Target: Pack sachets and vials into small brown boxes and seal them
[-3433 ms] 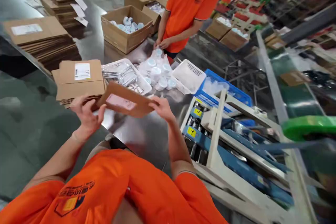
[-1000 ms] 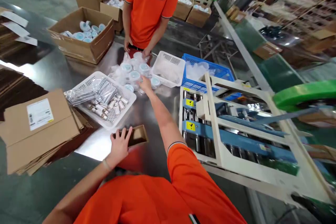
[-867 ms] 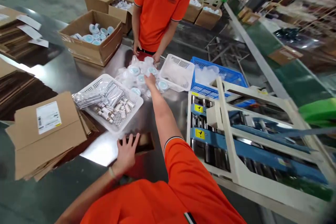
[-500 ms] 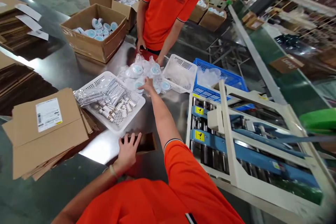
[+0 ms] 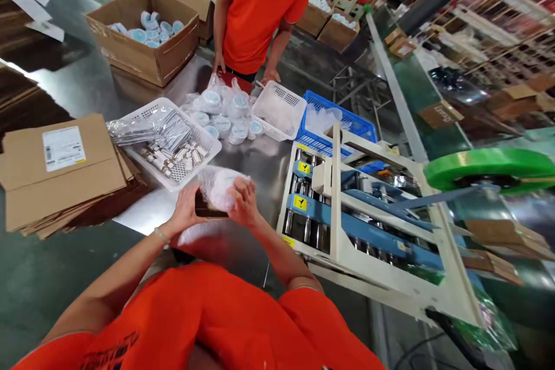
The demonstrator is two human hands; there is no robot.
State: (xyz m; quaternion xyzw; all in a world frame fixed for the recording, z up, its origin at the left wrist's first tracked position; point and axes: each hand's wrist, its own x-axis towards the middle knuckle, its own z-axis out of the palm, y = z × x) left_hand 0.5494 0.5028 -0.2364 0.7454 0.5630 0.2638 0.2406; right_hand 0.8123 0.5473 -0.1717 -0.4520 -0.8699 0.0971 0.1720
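Note:
My right hand (image 5: 243, 202) grips a white round item in a clear plastic bag (image 5: 220, 188), held at the opening of a small cardboard box (image 5: 210, 211). My left hand (image 5: 185, 211) is closed on the left side of that box, with the thumb along its near edge. Just beyond, a white perforated basket (image 5: 210, 156) holds flat clear packets (image 5: 171, 127) and small white-and-metal pieces (image 5: 173, 159). Several bagged round items with pale blue faces (image 5: 221, 124) lie in a cluster farther back on the metal table (image 5: 255, 167).
Flattened cartons (image 5: 60, 167) are stacked at left. A large carton of round items (image 5: 143, 55) stands behind. Across the table is a co-worker (image 5: 260, 17). A second white basket (image 5: 280, 110), a blue crate (image 5: 342, 121) and a roller machine (image 5: 347, 208) occupy the right side.
My right hand has come back from the cluster to the small box with a bagged round item. My left hand has closed on the box's side. The co-worker's hands have drawn back from the cluster.

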